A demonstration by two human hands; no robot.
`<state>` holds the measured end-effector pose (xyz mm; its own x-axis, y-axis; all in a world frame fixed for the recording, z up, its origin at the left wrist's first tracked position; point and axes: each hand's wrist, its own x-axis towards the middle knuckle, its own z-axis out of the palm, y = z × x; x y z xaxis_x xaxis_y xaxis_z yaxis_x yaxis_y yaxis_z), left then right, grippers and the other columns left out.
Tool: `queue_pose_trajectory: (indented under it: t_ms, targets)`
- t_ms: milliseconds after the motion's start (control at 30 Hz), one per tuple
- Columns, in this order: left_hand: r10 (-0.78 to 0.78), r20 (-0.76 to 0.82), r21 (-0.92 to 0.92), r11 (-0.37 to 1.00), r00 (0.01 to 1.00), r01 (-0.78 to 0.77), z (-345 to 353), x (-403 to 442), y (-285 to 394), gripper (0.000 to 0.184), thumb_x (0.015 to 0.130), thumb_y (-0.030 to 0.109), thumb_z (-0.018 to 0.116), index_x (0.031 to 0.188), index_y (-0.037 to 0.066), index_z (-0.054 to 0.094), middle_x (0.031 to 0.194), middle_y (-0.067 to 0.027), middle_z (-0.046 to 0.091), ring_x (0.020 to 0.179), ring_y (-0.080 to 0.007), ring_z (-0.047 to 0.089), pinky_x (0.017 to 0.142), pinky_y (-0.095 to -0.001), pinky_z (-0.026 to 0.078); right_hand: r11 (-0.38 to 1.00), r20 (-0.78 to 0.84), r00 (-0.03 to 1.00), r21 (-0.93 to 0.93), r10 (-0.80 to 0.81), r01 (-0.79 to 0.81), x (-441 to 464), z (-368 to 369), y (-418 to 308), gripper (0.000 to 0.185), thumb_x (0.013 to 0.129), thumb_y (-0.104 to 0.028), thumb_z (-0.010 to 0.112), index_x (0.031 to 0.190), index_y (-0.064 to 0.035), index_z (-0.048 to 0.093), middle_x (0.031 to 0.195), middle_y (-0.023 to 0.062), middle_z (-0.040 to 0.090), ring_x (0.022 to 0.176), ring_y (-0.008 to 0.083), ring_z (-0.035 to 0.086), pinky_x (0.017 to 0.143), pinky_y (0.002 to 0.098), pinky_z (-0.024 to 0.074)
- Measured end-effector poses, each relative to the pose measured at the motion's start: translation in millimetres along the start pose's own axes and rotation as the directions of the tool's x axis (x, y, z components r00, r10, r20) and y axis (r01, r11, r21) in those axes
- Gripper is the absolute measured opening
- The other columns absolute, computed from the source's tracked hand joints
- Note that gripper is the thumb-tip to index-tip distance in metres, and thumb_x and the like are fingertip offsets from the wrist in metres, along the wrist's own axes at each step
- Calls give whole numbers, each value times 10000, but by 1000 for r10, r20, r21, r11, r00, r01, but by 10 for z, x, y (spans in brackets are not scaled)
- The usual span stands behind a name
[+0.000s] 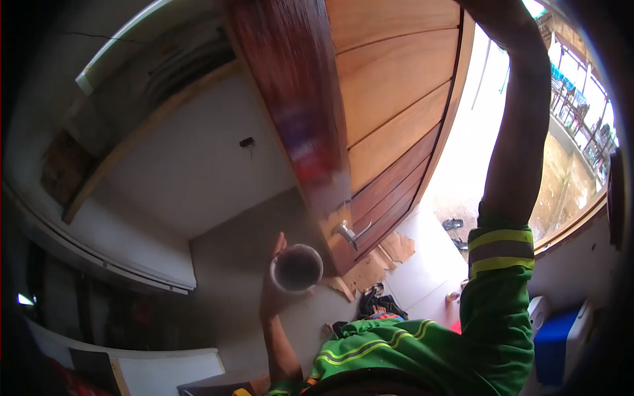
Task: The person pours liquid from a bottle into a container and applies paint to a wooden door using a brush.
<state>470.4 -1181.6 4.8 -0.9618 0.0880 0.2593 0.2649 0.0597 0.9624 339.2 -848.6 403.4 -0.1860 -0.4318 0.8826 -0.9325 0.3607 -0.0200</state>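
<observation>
My left hand (pixel 272 290) is closed around a round cup (pixel 318 269) with dark contents, low in front of me beside the door's edge. I cannot make out what the contents are. Raised high on the right, my right hand (pixel 495 20) reaches toward the top of the wooden door (pixel 396 72). Its fingers lie beyond the upper picture border, so whether it holds anything is hidden. The door stands ajar; its edge face (pixel 290 66) and lower panels look dark reddish-brown and glossy, while the upper panels are lighter. A metal lever handle (pixel 350 230) sits low on it.
Torn cardboard (pixel 376 264) lies on the tiled floor under the door. Sandals (pixel 454 224) lie in the bright doorway. A blue and white box (pixel 558 346) stands at the lower right. To the left is a white wall (pixel 198 152) with a small dark opening.
</observation>
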Motion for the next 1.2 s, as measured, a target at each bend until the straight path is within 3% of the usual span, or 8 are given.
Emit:
queue_pose_trajectory:
  t_ms: [67, 167, 267, 400, 700, 967, 1167, 1200]
  targets:
    - [22, -2, 26, 999, 1000, -22, 42, 18, 16, 1424, 475, 453, 1005, 1572, 16, 209, 1639, -159, 235, 1515, -296, 237, 1214, -416, 246, 1000, -61, 998, -3, -27, 27, -373, -10, 186, 162, 947, -92, 634, 1055, 5, 705, 993, 91, 710, 812, 153, 669, 726, 274, 542]
    - [6, 7, -12, 1000, 1000, -6, 106, 40, 77, 1394, 478, 470, 1000, 1563, 28, 246, 1644, -164, 219, 1515, -308, 236, 1213, -428, 255, 913, -105, 937, 286, 332, -291, -1513, 161, 320, 242, 973, -181, 621, 1095, 23, 662, 1021, 116, 699, 836, 171, 637, 746, 295, 504]
    - [-11, 15, 25, 1000, 1000, 11, 124, 40, 70, 1341, 478, 506, 989, 1539, 44, 312, 1654, -167, 186, 1513, -326, 234, 1210, -456, 271, 481, -90, 697, 785, 712, -391, -2874, 1037, 82, 319, 990, -221, 606, 1180, 35, 608, 1010, 129, 673, 826, 175, 597, 732, 316, 476]
    - [-66, 9, -15, 998, 998, 66, 171, 25, 21, 1328, 479, 532, 980, 1531, 51, 328, 1655, -164, 183, 1510, -332, 240, 1205, -470, 280, 27, 153, 293, 848, 944, -530, -3791, 1910, -510, 277, 982, -182, 615, 1181, 10, 623, 952, 88, 664, 801, 112, 585, 682, 262, 472]
    - [-69, 47, 46, 997, 996, 67, 154, 9, 0, 1263, 511, 504, 977, 1519, 61, 356, 1650, -167, 191, 1510, -344, 235, 1200, -485, 286, 92, 160, 152, 332, 975, -939, -3681, 2445, -454, 175, 987, -197, 637, 1052, -35, 656, 768, 37, 704, 702, 81, 617, 631, 246, 478]
    - [-55, 42, 50, 997, 998, 53, 161, -103, -46, 1280, 509, 507, 977, 1529, 64, 342, 1654, -165, 178, 1512, -346, 228, 1200, -485, 284, 164, 12, 209, 574, 978, -802, -3195, 2110, -565, 154, 964, -131, 675, 1070, -20, 667, 875, 69, 737, 786, 89, 676, 705, 231, 511]
    - [-41, -4, 31, 999, 999, 41, 198, -129, -70, 1294, 498, 517, 979, 1531, 68, 342, 1653, -163, 181, 1511, -342, 232, 1194, -477, 297, 25, 136, 72, 318, 988, -948, -3638, 2356, -545, 166, 966, -172, 657, 1037, -24, 684, 792, 47, 727, 735, 81, 656, 654, 228, 501]
    - [-49, -1, 32, 998, 999, 49, 197, -158, -62, 1291, 499, 519, 978, 1530, 69, 344, 1653, -162, 181, 1511, -340, 233, 1193, -475, 300, 107, 117, 144, 280, 983, -954, -3682, 2457, -471, 166, 967, -177, 657, 1044, -32, 684, 791, 41, 729, 737, 75, 658, 658, 227, 501]
